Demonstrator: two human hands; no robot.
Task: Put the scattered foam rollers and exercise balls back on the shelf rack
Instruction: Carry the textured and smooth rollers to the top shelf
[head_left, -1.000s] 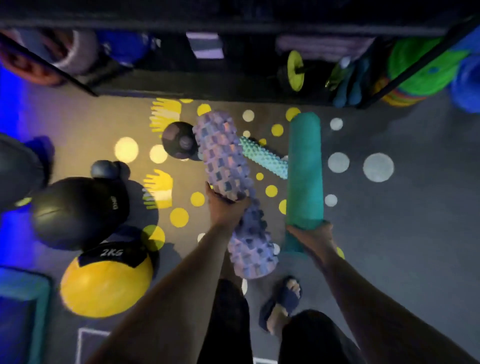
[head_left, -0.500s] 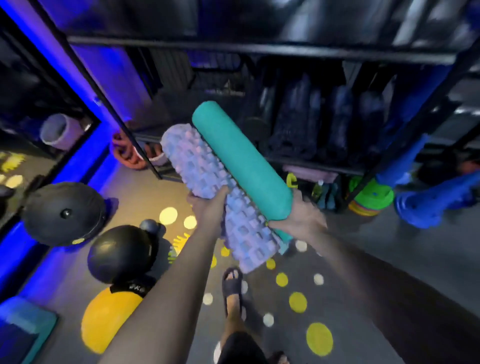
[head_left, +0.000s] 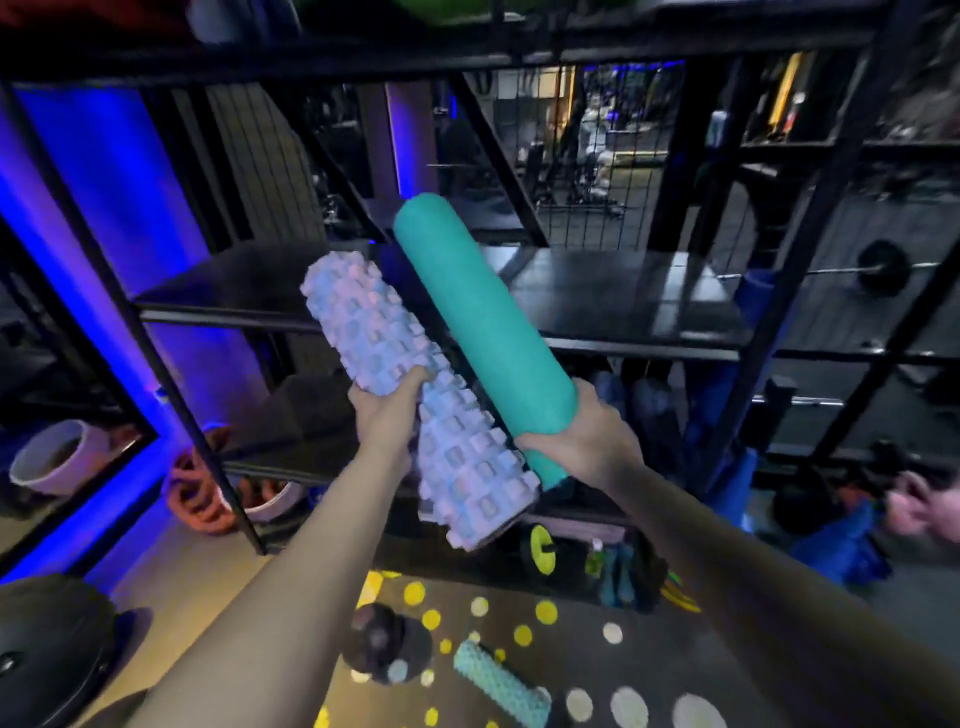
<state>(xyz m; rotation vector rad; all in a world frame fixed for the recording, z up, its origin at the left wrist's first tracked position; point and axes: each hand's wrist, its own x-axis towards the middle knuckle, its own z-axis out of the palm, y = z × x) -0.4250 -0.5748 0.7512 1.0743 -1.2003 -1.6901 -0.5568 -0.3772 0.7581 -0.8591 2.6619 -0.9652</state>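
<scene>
My left hand (head_left: 387, 415) grips a knobbly lilac foam roller (head_left: 363, 332) around its middle. My right hand (head_left: 587, 441) holds a smooth teal foam roller (head_left: 478, 322) near its lower end. Both rollers are raised side by side, tilted up and to the left, their far ends over the front edge of the black shelf rack's middle shelf (head_left: 623, 296). On the dotted floor mat below lie a small bumpy teal roller (head_left: 501, 686) and a small dark ball (head_left: 376, 642).
A black upright (head_left: 171, 384) of the rack stands left of the rollers. Orange rings (head_left: 195, 493) and a white tub (head_left: 57, 457) sit low at the left. A large black ball (head_left: 47, 644) is at bottom left. Blue items (head_left: 841, 545) and a yellow wheel (head_left: 543, 548) lie under the rack.
Both rollers have been lifted from the floor up to shelf height. My view has tilted up from the floor mat to the rack.
</scene>
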